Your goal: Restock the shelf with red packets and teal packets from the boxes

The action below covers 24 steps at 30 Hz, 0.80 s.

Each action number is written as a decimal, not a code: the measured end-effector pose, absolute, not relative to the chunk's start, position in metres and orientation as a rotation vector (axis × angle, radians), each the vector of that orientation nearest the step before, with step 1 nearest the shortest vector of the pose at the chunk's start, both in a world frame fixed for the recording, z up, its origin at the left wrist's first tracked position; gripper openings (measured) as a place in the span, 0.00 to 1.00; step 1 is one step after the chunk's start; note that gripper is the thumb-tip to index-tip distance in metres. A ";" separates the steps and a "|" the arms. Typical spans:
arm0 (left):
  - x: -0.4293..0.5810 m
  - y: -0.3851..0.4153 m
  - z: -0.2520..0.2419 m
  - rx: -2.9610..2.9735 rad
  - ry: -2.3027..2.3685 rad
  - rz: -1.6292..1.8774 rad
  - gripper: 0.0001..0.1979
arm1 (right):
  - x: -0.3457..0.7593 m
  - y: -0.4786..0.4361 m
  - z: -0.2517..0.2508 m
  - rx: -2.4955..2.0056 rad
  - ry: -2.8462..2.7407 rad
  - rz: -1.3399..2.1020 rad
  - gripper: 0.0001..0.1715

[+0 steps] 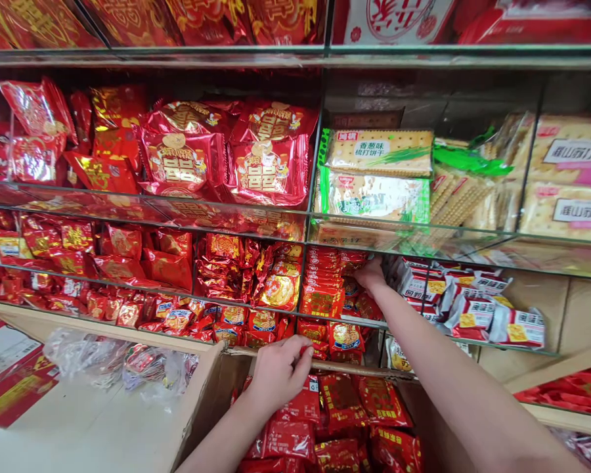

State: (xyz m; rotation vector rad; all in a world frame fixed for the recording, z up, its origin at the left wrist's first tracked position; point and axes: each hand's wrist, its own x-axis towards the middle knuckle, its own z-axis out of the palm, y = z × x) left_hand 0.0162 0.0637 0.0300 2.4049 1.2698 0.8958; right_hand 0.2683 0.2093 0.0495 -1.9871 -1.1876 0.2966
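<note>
Boxed red packets (342, 401) below the curled left hand (282, 369); shelved packets (324, 282) beside the right hand (371, 273); either hand's grip indeterminable.

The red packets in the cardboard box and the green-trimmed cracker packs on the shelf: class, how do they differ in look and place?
Wrapper: the red packets look opaque, while the cracker packs have clear parts that show the crackers. Place: the red packets lie in the cardboard box; the cracker packs lie on a shelf above it. Both carry printed writing.
</note>
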 end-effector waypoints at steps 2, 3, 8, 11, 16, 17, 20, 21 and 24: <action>0.016 0.065 0.030 2.411 1.270 0.891 0.10 | 0.261 0.198 0.070 -2.027 -1.181 0.273 0.30; 0.016 0.065 0.030 2.413 1.267 0.891 0.10 | 0.255 0.186 0.081 -2.023 -1.201 0.243 0.26; 0.012 0.061 0.038 2.450 1.214 0.861 0.10 | 0.213 0.061 0.099 -1.362 -1.766 0.063 0.13; 0.009 0.048 0.044 2.567 1.047 0.668 0.10 | 0.191 -0.014 0.064 -1.078 -2.400 0.254 0.10; 0.002 0.022 0.025 2.712 0.863 0.367 0.18 | 0.187 -0.037 -0.007 -1.568 -2.457 0.232 0.22; 0.001 0.019 0.018 2.714 0.929 0.344 0.23 | 0.189 -0.034 -0.014 -1.650 -2.427 0.220 0.26; -0.004 0.017 -0.001 2.670 1.097 0.276 0.29 | 0.194 -0.024 -0.024 -1.742 -2.384 0.202 0.28; -0.005 0.019 -0.004 2.651 1.130 0.266 0.28 | 0.195 -0.022 -0.025 -1.749 -2.376 0.174 0.26; -0.008 0.023 -0.006 2.609 1.154 0.264 0.23 | 0.198 -0.021 -0.021 -1.741 -2.369 0.086 0.22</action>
